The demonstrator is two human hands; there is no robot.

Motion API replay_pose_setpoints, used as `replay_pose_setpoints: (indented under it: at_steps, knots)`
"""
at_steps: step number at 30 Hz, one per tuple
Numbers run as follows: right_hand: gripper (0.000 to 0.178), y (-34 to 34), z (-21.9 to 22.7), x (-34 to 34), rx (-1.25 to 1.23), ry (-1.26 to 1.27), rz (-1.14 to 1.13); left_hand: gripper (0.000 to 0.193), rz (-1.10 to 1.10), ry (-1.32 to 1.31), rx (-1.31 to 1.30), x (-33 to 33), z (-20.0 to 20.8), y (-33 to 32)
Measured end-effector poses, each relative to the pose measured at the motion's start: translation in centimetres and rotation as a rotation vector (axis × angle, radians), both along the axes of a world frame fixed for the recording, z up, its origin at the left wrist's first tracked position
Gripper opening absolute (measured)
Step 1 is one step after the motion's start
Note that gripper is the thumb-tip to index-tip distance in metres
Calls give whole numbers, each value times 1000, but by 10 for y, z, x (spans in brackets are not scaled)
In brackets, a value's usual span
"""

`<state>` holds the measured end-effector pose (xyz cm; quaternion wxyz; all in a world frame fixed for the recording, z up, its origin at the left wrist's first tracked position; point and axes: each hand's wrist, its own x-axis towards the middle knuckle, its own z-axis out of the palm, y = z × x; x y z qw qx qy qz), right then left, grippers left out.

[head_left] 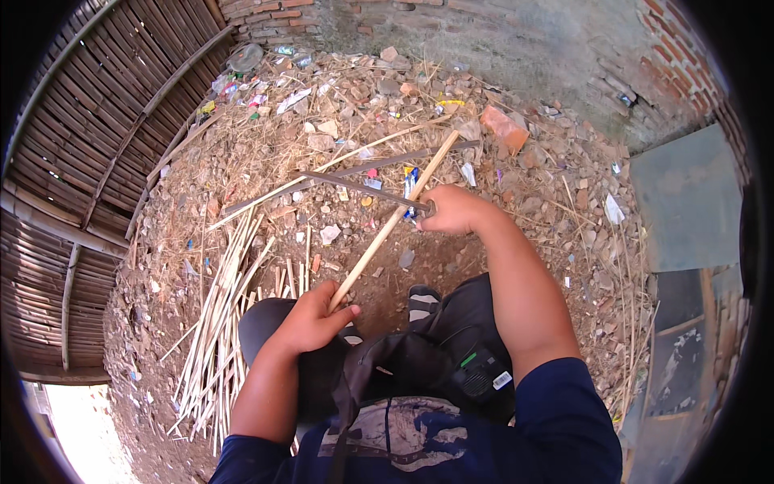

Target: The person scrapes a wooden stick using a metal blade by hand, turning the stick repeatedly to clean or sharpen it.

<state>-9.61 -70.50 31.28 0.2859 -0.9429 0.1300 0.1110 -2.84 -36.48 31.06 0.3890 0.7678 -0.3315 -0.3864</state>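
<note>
My left hand (pixel 313 321) is closed around the lower end of a pale bamboo strip (pixel 382 235), which slants up and away to the right. In my right hand (pixel 453 210) is the handle end of a long, dark-bladed knife (pixel 355 186). Its blade points left and crosses the strip about midway, apparently against it; the exact contact is too small to tell. Most of the handle is hidden by my fingers. On the ground by my left knee lies a loose pile of thin, pale bamboo sticks (pixel 216 339).
Beyond my hands lie a long pale stick (pixel 339 161) and a dark flat strip (pixel 403 158). Rubble and litter cover the ground, with a red brick (pixel 505 129) near the wall (pixel 516 60). A bamboo-slat panel (pixel 105 105) stands left; a grey board (pixel 685 202) leans at right.
</note>
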Motion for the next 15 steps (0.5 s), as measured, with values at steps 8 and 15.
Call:
replay_pose_setpoints:
  at_steps: [8, 15]
  knots:
    - [48, -49, -27, -12, 500, -93, -409, 25, 1, 48, -11, -1, 3, 0]
    - [33, -45, -13, -8, 427, -76, -234, 25, 34, 210, -91, 0, 10, 1]
